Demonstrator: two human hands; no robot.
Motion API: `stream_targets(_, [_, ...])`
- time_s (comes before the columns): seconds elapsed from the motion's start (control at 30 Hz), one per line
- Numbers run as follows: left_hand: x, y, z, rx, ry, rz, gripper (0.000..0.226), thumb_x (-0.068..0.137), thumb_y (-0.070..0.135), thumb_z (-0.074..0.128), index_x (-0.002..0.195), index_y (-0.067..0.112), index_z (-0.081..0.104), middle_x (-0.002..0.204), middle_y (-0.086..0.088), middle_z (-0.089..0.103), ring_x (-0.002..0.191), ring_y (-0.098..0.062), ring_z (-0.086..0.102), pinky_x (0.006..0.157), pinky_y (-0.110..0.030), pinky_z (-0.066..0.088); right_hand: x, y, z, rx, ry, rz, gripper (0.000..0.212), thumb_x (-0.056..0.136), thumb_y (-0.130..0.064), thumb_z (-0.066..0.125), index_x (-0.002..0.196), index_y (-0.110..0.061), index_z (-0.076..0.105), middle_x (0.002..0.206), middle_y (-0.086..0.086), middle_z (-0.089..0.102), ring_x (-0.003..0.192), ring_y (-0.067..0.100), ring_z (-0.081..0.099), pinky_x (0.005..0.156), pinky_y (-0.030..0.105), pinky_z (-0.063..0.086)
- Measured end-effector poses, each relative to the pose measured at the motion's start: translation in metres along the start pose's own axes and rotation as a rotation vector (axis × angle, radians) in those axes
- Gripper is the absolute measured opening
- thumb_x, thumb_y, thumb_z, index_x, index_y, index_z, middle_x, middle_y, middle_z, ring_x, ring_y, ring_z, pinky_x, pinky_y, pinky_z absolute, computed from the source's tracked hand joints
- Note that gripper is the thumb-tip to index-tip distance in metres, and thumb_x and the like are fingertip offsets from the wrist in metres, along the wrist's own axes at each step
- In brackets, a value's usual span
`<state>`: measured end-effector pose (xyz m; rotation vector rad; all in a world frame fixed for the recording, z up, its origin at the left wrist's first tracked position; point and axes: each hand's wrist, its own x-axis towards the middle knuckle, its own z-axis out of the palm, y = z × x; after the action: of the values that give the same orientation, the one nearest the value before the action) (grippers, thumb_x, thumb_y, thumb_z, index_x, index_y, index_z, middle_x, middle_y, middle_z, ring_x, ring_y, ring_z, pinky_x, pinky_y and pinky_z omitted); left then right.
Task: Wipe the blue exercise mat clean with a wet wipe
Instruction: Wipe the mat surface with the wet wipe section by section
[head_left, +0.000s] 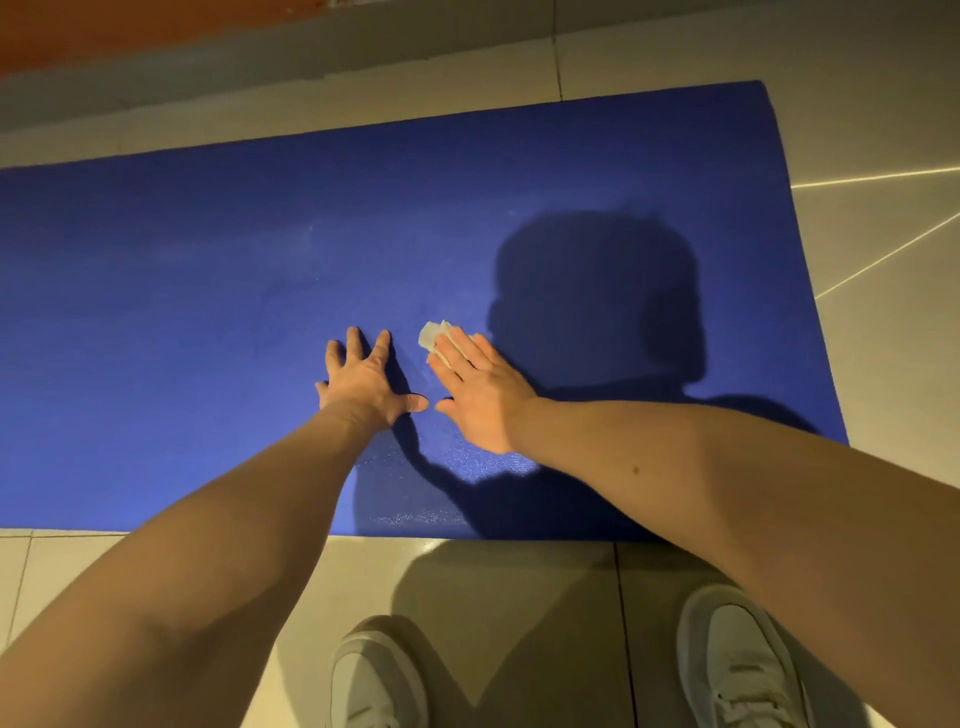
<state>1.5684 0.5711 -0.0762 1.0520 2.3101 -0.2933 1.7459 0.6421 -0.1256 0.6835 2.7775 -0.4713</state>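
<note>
The right hand (480, 395), fingers straight, pins the limp wet wipe (434, 332) mid-mat; the left hand (366, 379), spread and empty, steadies the soft, probably slide-prone blue exercise mat (208, 312).

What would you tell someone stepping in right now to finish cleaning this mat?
Left hand: open, fingers spread, lying flat on the blue mat.
Right hand: open, straight fingers pressing the wet wipe onto the middle of the mat.
Done: a shiny patch near the front edge may already be wiped; I cannot be sure.
Left: faint pale marks show further back on the left. Wipe there, then the rest of the surface.
</note>
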Motion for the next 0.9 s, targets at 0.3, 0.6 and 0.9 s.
stream_targets(0.3, [0.000, 0.000, -0.004, -0.003, -0.040, 0.003, 0.121, 0.071, 0.067, 0.076, 0.159, 0.039, -0.002, 0.166, 0.006, -0.017, 0.152, -0.030, -0.013, 0.118, -0.059, 0.025, 0.025, 0.093, -0.048, -0.068, 0.109, 0.352, 0.069, 0.108, -0.047, 0.027, 0.163, -0.011, 0.008, 0.171, 0.005, -0.009, 0.157, 0.028, -0.009, 0.127, 0.047, -0.005])
stream_targets(0.6, [0.010, 0.000, -0.023, 0.078, -0.107, 0.031, 0.100, 0.086, 0.059, 0.068, 0.160, 0.034, 0.006, 0.165, 0.002, -0.003, 0.150, -0.033, 0.002, 0.115, -0.054, 0.033, 0.044, 0.018, -0.022, 0.149, 0.105, 0.159, 0.073, 0.107, -0.043, 0.040, 0.161, -0.001, 0.014, 0.170, 0.013, -0.005, 0.157, 0.030, -0.011, 0.127, 0.044, 0.001])
stream_targets(0.9, [0.048, 0.000, -0.054, -0.029, 0.044, -0.004, 0.093, 0.081, 0.051, 0.078, 0.155, 0.024, 0.027, 0.162, 0.001, 0.015, 0.150, -0.031, 0.006, 0.110, -0.057, 0.040, 0.039, 0.082, -0.065, -0.052, -0.023, 0.205, 0.077, 0.108, -0.051, 0.027, 0.162, -0.010, -0.010, 0.167, 0.001, -0.027, 0.155, 0.020, -0.021, 0.127, 0.041, -0.005])
